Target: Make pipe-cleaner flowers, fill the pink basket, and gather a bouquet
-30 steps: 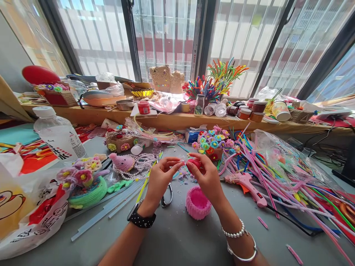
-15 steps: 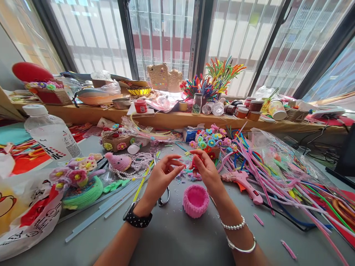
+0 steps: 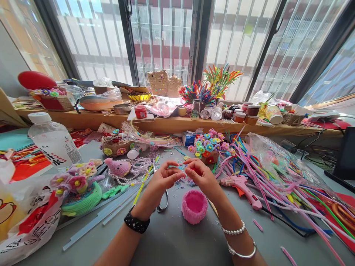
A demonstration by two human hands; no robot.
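Observation:
Above the grey table, my left hand [image 3: 165, 180] and my right hand [image 3: 201, 176] meet with their fingertips almost touching. Both hands have thumb and fingers drawn together in a pinch. A tiny reddish bit shows at the left fingertips; what either hand holds is mostly hidden. Just below them stands a small round pink fuzzy pot [image 3: 194, 218], upright with its hollow facing up. Scissors [image 3: 163, 202] lie partly under my left hand. Small coloured clippings [image 3: 177, 186] are scattered behind the fingers.
To the right lie a pink glue gun [image 3: 244, 188] and a heap of pipe cleaners [image 3: 280, 195]. Glue sticks [image 3: 97, 218], a pink crocheted figure [image 3: 118, 168] and a bottle [image 3: 55, 140] are on the left. A flower basket [image 3: 209, 157] stands behind my hands.
My hands have come closer together and a little lower. The red piece that showed in my right fingers is now mostly hidden. The view has tilted slightly upward.

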